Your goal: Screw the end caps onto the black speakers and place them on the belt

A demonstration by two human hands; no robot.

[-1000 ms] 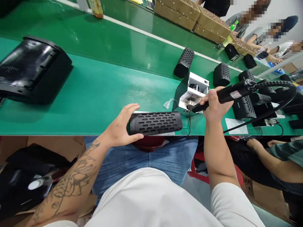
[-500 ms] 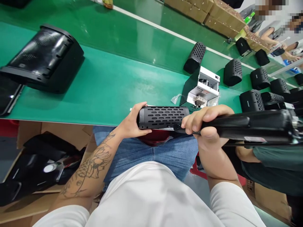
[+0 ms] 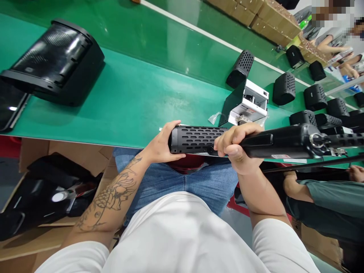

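Note:
A black housing (image 3: 196, 138) with rows of slots lies on its side at the table's front edge. My left hand (image 3: 160, 146) grips its left end, thumb and fingers on opposite sides. In my right hand (image 3: 237, 144) is a black electric screwdriver (image 3: 287, 142), held nearly level with its tip end toward the housing's lower right part. My fingers wrap round its front end, and the exact contact of the bit is hidden. Just behind the right hand stands a white and black screw feeder box (image 3: 250, 100). A small clear plastic bag (image 3: 214, 118) lies beside it.
A larger glossy black housing (image 3: 65, 62) rests on the green table at left, over a dark flat device (image 3: 13, 112). Several black housings (image 3: 284, 89) line the right side. Cardboard boxes (image 3: 264, 21) stand at the back. A co-worker's sleeve (image 3: 335, 197) is close on the right.
My right hand and the screwdriver have shifted slightly left, and the screwdriver's rear ring now shows fully. My left hand keeps its grip on the housing. The view has tilted a little.

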